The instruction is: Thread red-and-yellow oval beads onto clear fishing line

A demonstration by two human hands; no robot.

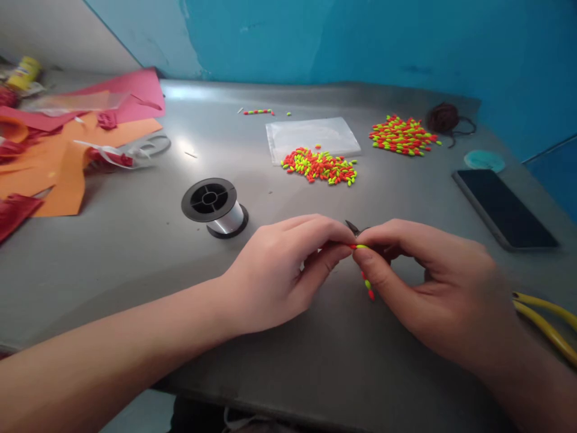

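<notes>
My left hand [288, 270] and my right hand [433, 288] meet at the middle of the grey table. Each pinches a string of red and yellow-green beads [368, 285] between thumb and forefinger, and a short end of it hangs below my right fingertips. Dark pointed metal tips [352, 227] show just behind the fingertips, the rest hidden by my right hand. Beyond my hands lies a loose bead pile [321, 166] at the edge of a clear plastic bag [315, 135]. A black spool of clear line [216, 207] stands to the left of my left hand.
A second bead pile [403, 136], dark yarn [444, 117] and a phone [505, 207] lie to the right. Yellow handles [547, 319] are beside my right wrist. Orange and pink sheets [67, 156] with scissors [148, 146] cover the left. A short beaded piece [258, 112] lies far back.
</notes>
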